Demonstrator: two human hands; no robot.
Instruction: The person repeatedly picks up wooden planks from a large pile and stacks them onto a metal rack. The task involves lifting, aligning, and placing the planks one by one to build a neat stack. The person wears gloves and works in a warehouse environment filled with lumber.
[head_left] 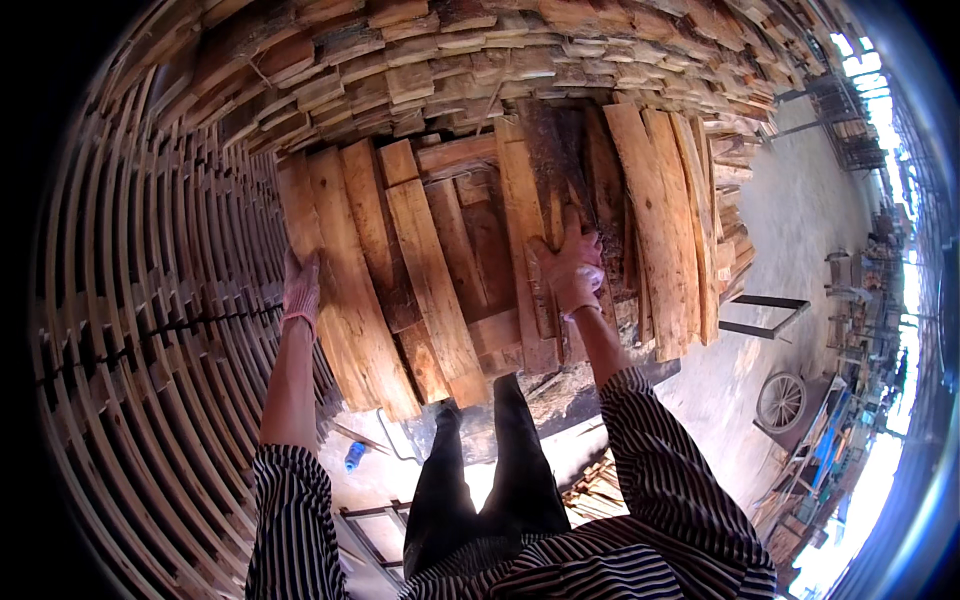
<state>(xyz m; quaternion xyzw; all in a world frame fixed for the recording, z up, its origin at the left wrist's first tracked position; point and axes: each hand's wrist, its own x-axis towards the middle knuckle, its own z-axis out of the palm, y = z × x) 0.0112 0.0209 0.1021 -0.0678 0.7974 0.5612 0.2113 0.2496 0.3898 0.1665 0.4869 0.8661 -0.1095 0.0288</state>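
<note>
A layer of rough wooden boards [345, 250] lies side by side on a stack in front of me. My left hand [301, 285], in a thin pale glove, rests along the outer edge of the leftmost board, with its fingers stretched out flat against it. Right of the middle, my right hand [572, 265] is spread over narrow boards beside a dark, bark-edged plank [553, 150]. Its thumb and forefinger are apart, while the other fingers are partly hidden. Between my hands, a gap in the top layer shows lower boards [462, 245].
Tall rows of stacked slats [180, 270] rise close on the left. A high pile of planks [480, 65] stands behind the stack. To the right are a metal frame [765, 318] and a spoked wheel [781, 402]. A blue bottle [355, 456] lies on the floor.
</note>
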